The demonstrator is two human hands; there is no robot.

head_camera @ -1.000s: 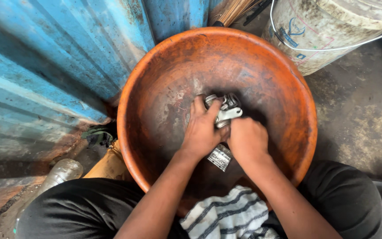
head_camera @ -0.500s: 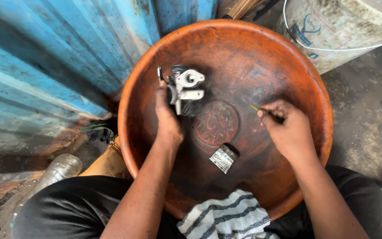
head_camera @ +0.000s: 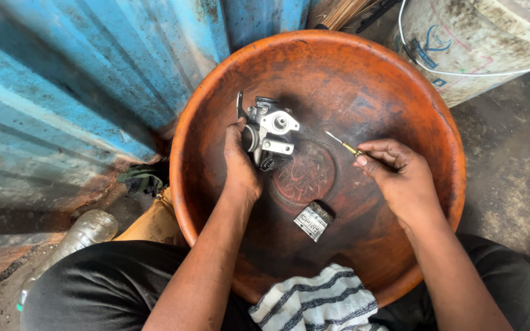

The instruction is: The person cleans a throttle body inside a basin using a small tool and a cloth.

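Left hand: the left hand (head_camera: pixel 240 165) grasps a silver-grey cast-metal carburettor body (head_camera: pixel 269 135) from its left side, holding it over the inner floor of the basin.
Right hand: the right hand (head_camera: pixel 397 175) is clenched around a thin metal screwdriver with a yellowish collar (head_camera: pixel 343 143); the tip points up-left toward the carburettor, apart from it.
Basin: a large round rust-orange basin (head_camera: pixel 400 79) contains both hands and the parts.
Loose part: a small ribbed grey metal block (head_camera: pixel 312 222) lies on the basin floor, between the two forearms, touching neither hand.
Cloth: a white cloth with dark stripes (head_camera: pixel 317 300) drapes over the near rim.
Surroundings: a blue corrugated metal sheet (head_camera: pixel 81 79) stands left; a dirty white plastic bucket (head_camera: pixel 492 43) stands at upper right; a clear plastic bottle (head_camera: pixel 81 233) lies at lower left.
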